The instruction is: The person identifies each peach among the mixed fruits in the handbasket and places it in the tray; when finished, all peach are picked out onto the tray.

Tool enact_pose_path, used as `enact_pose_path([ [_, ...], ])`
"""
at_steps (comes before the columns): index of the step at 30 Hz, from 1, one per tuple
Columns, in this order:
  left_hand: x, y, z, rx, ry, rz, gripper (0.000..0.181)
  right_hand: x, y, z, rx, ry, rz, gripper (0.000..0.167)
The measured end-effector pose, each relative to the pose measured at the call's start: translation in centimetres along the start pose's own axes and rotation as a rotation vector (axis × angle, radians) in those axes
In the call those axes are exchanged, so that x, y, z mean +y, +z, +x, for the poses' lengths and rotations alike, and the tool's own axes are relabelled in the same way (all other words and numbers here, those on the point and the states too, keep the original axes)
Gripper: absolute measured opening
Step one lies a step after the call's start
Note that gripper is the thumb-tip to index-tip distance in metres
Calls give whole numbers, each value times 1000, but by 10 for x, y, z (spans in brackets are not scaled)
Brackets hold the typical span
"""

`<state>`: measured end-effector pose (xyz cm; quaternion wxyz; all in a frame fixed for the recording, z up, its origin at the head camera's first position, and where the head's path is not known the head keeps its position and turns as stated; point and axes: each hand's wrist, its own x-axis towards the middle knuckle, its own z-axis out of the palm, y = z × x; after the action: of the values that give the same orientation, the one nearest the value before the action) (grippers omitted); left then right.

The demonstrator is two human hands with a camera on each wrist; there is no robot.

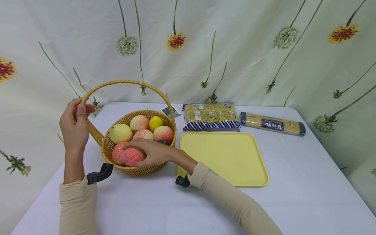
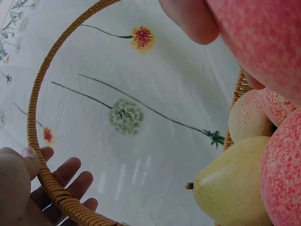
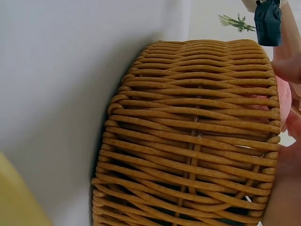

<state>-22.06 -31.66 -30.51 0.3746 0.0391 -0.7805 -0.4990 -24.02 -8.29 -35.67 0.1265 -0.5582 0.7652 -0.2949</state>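
A wicker basket (image 1: 147,171) with a tall hoop handle (image 1: 126,81) stands on the left of the table. My left hand (image 1: 74,125) holds the handle's left side between thumb and fingers. Over the front of the basket, my right hand (image 1: 154,151) grips a pink speckled peach (image 1: 131,157) with curled fingers and thumb. Close up, that peach (image 2: 268,42) fills the left wrist view's upper right corner. Several other peaches (image 1: 139,123), a yellow-green pear (image 1: 120,133) and a lemon (image 1: 155,123) lie in the basket. A dark green item (image 1: 162,142) is mostly hidden under my right hand.
Right of the basket lies a yellow tray (image 1: 223,160). Behind it are a bag of pasta (image 1: 211,116) and a long spaghetti pack (image 1: 273,124). A small printed card (image 1: 171,111) lies behind the basket. A flowered cloth (image 1: 188,71) hangs behind the white-covered table (image 1: 141,202).
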Motion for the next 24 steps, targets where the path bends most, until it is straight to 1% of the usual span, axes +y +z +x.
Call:
enact_pose_path([
  [3, 0, 0, 0, -3, 1, 9, 33, 0, -1, 0, -15, 7, 9, 59],
  [7, 0, 0, 0, -3, 1, 23, 33, 0, 1, -1, 7, 13, -5, 58],
  [11, 1, 0, 0, -2, -2, 23, 33, 0, 3, -1, 50, 17, -29, 57],
  [15, 1, 0, 0, -1, -4, 24, 32, 0, 5, -3, 93, 5, -36, 57],
  [19, 1, 0, 0, -1, -4, 27, 32, 0, 5, -5, 139, 6, -1, 58],
  [24, 1, 0, -1, -1, -2, 25, 33, 0, 1, -8, 215, 7, 37, 58],
])
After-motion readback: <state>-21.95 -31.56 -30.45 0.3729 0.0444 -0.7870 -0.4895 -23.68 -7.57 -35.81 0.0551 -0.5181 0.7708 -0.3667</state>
